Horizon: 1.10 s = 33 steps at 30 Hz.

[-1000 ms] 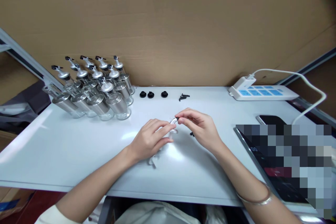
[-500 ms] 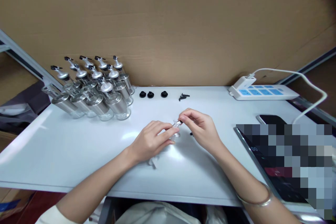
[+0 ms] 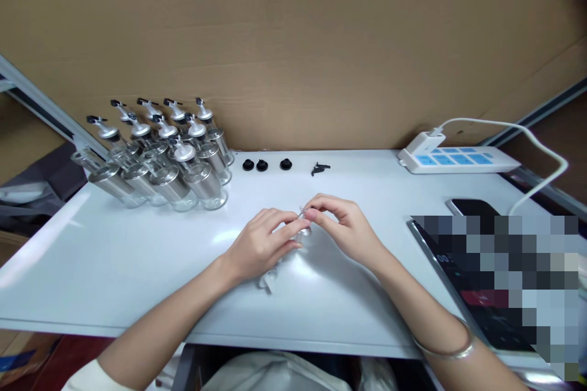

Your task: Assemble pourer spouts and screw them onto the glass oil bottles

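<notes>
Both hands met over the smooth white table (image 3: 114,256): the left hand (image 3: 261,244) and right hand (image 3: 343,229) pinched closed fingers on a small clear, seemingly plastic spout piece (image 3: 303,225), mid-table, near a cluster of steel-collared glass bottles (image 3: 178,159).

Bright, sharp, edges bowed (pixelated patch)

Clustered at the bench's (image 3: 114,269) far left corner: glass bottles with silver pour spouts (image 3: 169,156), leaning close together against the cardboard wall (image 3: 293,43). Along the far edge, three black caps (image 3: 262,165) in a row, with a small heap of black pins (image 3: 320,168) just to their right. At far right, a white and blue power strip (image 3: 458,160) with a white cable (image 3: 541,153), and nearer, a dark phone (image 3: 472,208).
</notes>
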Tool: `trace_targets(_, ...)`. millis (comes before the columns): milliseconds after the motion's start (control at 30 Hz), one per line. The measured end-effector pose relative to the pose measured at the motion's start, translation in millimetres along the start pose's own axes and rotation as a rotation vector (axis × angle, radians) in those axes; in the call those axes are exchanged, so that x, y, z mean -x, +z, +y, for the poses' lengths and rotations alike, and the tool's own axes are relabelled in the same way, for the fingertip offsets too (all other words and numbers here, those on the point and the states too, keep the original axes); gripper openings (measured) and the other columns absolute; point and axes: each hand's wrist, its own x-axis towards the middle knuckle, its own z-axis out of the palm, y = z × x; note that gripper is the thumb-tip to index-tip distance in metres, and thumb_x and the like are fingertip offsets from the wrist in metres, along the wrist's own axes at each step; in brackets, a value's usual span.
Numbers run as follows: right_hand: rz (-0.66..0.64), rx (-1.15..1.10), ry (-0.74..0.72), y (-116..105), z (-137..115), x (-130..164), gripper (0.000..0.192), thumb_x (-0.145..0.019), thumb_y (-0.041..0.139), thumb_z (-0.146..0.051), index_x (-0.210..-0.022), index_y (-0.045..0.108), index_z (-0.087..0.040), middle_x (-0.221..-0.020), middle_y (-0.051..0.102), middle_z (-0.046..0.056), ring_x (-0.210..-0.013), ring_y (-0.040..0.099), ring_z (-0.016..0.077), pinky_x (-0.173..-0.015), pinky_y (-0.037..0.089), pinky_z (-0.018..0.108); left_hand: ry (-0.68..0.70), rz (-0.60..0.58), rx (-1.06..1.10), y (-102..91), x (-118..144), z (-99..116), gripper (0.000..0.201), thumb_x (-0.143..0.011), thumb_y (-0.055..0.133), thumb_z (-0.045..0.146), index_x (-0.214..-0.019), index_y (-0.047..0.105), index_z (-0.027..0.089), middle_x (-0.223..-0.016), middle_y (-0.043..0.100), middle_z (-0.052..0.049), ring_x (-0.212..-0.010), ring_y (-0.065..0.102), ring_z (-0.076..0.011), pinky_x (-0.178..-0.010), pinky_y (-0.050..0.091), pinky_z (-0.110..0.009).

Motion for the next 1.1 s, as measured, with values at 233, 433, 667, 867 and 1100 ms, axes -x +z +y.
trace_targets(233, 0.080, -0.048, 0.044, 2, -3, -1, 0.024, -0.085, 0.056, -0.038, -0.072, 0.062, -0.020, -0.071, 0.064, 0.002, -0.068, 0.056, 0.0164, -0.069, 0.043, 0.031, -0.028, 0.043, 0.162, 5.7, 3, -10, 0.056, -0.089, 0.054, 0.043, -0.136, 0.030, 0.022, -0.116, 0.058, -0.016, -0.101, 0.059, -0.0234, -0.081, 0.051, -0.039)
trace_targets(433, 0.275, -0.191, 0.052, -4, 0, -3, 0.027, -0.085, 0.055, -0.041, -0.068, 0.053, -0.020, -0.064, 0.055, -0.001, -0.061, 0.051, 0.0140, -0.063, 0.042, 0.028, -0.464, 0.050, 0.091, 15.6, -9, -50, 0.034, -0.097, 0.036, 0.027, -0.129, 0.037, 0.017, -0.125, 0.050, -0.015, -0.108, 0.055, -0.0213, -0.094, 0.046, -0.041)
trace_targets(667, 0.336, -0.237, 0.067, -5, -2, -3, 0.028, -0.081, 0.056, -0.042, -0.065, 0.052, -0.020, -0.056, 0.047, -0.004, -0.054, 0.044, 0.0115, -0.055, 0.038, 0.026, -0.562, -0.317, -0.256, 36.1, -61, -97, 0.037, -0.092, 0.042, 0.013, -0.128, 0.047, 0.011, -0.125, 0.053, -0.017, -0.117, 0.049, -0.0269, -0.101, 0.039, -0.043)
trace_targets(867, 0.338, -0.250, 0.068, -7, -4, -5, 0.034, -0.080, 0.058, -0.049, -0.064, 0.052, -0.020, -0.054, 0.050, -0.003, -0.053, 0.046, 0.0120, -0.055, 0.040, 0.027, -0.551, -0.397, -0.265, 46.9, -85, -110, 0.030, -0.088, 0.039, 0.003, -0.102, 0.064, 0.011, -0.104, 0.061, -0.016, -0.104, 0.053, -0.0270, -0.092, 0.042, -0.041)
trace_targets(1100, 0.363, -0.259, 0.055, -7, -4, -6, 0.032, -0.082, 0.056, -0.048, -0.065, 0.050, -0.021, -0.055, 0.052, -0.003, -0.053, 0.048, 0.0122, -0.055, 0.042, 0.026, -0.609, -0.356, -0.196, 48.2, -84, -110, 0.025, -0.089, 0.040, 0.006, -0.101, 0.062, 0.011, -0.106, 0.060, -0.016, -0.105, 0.053, -0.0269, -0.093, 0.041, -0.040)
